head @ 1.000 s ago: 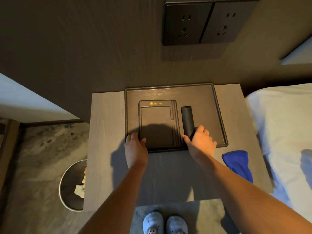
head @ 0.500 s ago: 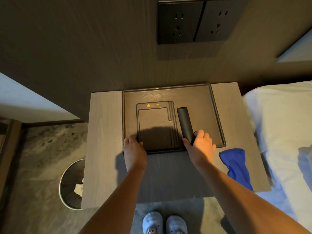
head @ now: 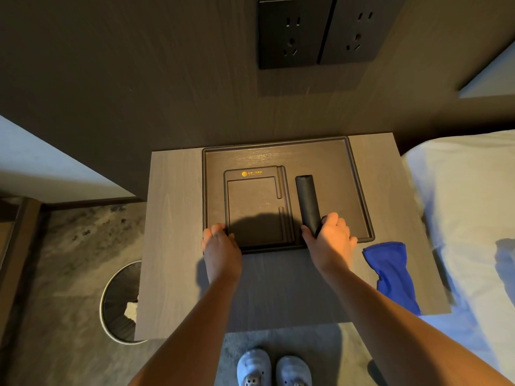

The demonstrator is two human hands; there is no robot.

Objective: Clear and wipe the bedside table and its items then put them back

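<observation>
So, your tray (head: pixel 359 190) sits on the 12 o'clock half of the desk (head: pixel 172 218), with the black pad (head: pixel 256 207) inside it and the black tube (head: pixel 306 199) just at the pad's 3 o'clock. Your left hand (head: pixel 221 249) has its fingers (head: pixel 217 227) curled over the tray's 7 o'clock rim. Your right hand (head: pixel 331 238) is wrapped round the tube's near end. The blue cloth (head: pixel 390 271) lies at the desk's 4 o'clock, just beside the tray.

Items that were recorded: one surface (head: pixel 172 246); one black tray (head: pixel 328 168); one pad holder (head: pixel 256 207); one black cylinder (head: pixel 306 199); one blue cloth (head: pixel 390 271); two wall sockets (head: pixel 292 32) (head: pixel 359 29); one waste bin (head: pixel 117 302); two slippers (head: pixel 255 367) (head: pixel 294 370); two hands, a left hand (head: pixel 221 246) and a right hand (head: pixel 331 235); one bed (head: pixel 459 204).
</observation>
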